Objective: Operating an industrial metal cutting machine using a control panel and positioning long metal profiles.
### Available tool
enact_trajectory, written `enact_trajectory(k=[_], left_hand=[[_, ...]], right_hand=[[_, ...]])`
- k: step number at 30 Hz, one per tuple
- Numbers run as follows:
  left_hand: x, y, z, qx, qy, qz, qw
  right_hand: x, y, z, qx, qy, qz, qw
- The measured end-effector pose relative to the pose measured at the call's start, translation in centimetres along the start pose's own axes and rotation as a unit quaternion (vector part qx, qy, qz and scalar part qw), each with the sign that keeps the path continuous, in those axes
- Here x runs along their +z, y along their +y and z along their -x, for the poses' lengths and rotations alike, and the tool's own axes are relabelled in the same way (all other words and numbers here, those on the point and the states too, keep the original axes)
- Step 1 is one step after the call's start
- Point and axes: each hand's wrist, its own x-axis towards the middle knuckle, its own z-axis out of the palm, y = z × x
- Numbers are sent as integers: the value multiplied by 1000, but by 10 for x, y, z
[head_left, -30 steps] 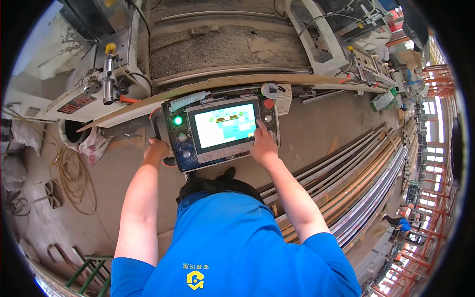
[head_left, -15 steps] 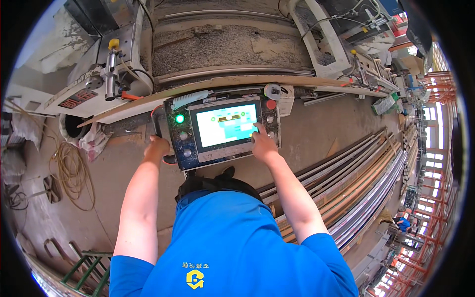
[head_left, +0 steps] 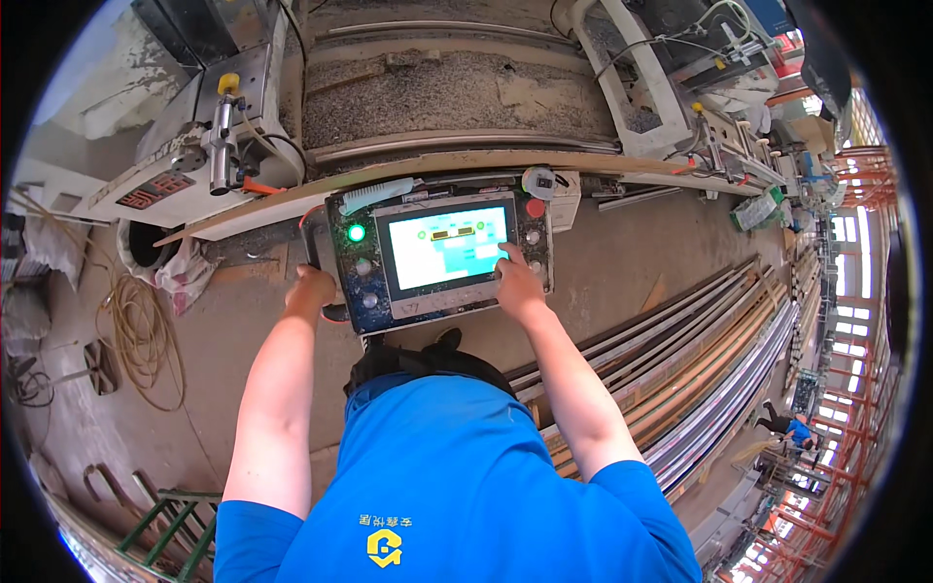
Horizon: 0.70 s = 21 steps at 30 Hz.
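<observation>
A dark control panel [head_left: 366, 321] with a lit touchscreen [head_left: 442, 255] stands in front of me. My left hand [head_left: 312, 290] is closed round the loop handle [head_left: 309, 233] on the panel's left side. At the screen's right edge, my right hand [head_left: 522, 286] has its index finger stretched out onto the display, while the other fingers look curled and hold nothing. A green lamp [head_left: 357, 233] glows left of the screen; a red button [head_left: 535, 208] sits at the upper right. On the top edge lie a pale-handled cutter [head_left: 377, 195] and a tape measure [head_left: 537, 182].
Beyond the panel runs a machine bed [head_left: 437, 97] covered in chips, with a clamp cylinder [head_left: 223, 146] at its left. Long profiles [head_left: 680, 360] are stacked on the right. A coiled hose [head_left: 136, 340] lies on the floor at left. Another person [head_left: 799, 429] is far right.
The view has shifted slightly. Both hands keep their places on the handle and at the screen. The distant person at far right has changed posture.
</observation>
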Motion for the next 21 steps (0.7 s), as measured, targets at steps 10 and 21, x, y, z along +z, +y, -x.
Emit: enact_trajectory(k=[10, 21], left_hand=[[-48, 20, 80, -6, -12, 90, 996], [-55, -58, 56, 147, -105, 185, 966]], right_hand=[[4, 6, 25, -4, 152, -33, 988], [27, -3, 38, 25, 172, 22, 985]])
